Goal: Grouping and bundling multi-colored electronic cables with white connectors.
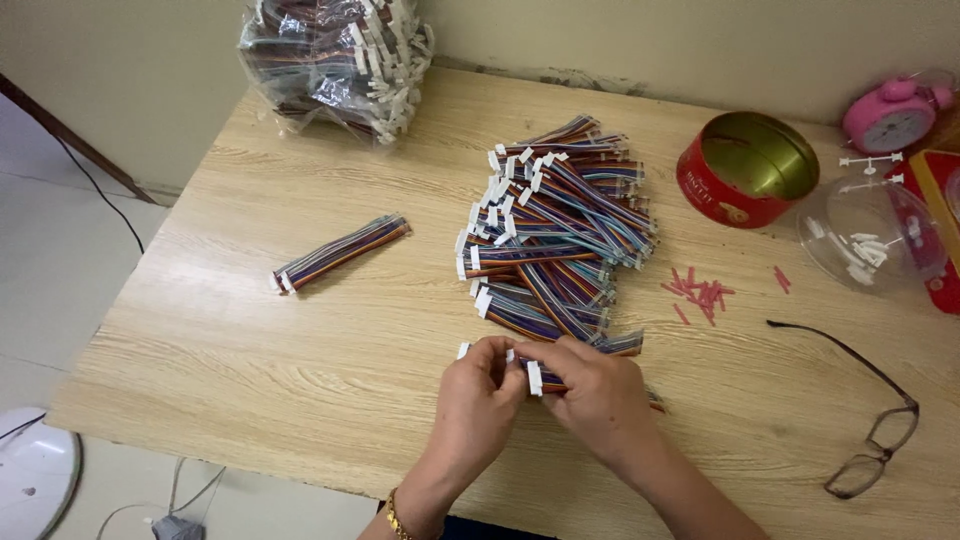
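left hand (478,385): closed, pinching the white plug end of a cable (534,377), at 6 o'clock on the table (250,340).
right hand (600,392): closed around the same cable, fingers curled over the wires, likely to steady it for plug work.
cable axis: roughly 9-to-3, plug end toward 9; far end hidden under the right hand.
pile (555,225): loose cables heaped at centre, just past the hands, within reach.
single bundle (340,252): set apart at 9 o'clock, plugs low-left.
bag (335,60): more cables, 11 o'clock.
tin (755,168), clear bowl (868,235): 2 o'clock.
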